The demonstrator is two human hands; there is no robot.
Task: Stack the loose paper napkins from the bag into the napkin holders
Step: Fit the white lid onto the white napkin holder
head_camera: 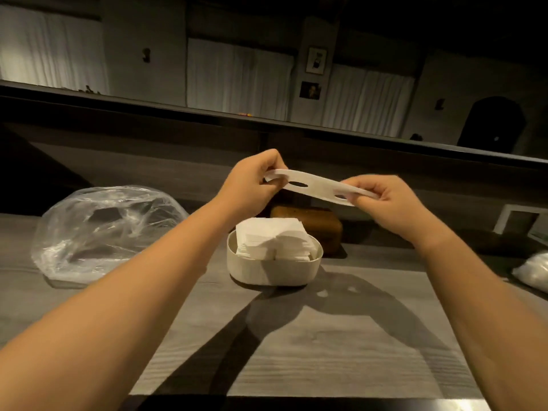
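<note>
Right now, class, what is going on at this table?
A person holds a flat white lid with two slots in the air, left hand and right hand each pinching one end. Below it stands a white napkin holder, open and filled with napkins. A clear plastic bag lies to its left.

On the tabletop (326, 336) before me, the napkin holder (274, 268) stood at the middle with the napkins (274, 237) stacked in it. The bag (106, 232) lay to its left, a box (314, 225) just behind it, and a second bag (533, 271) at the far right edge. Above the holder, my left hand (252, 185) and right hand (394, 203) each had a grip on one end of the lid (317, 185).
</note>
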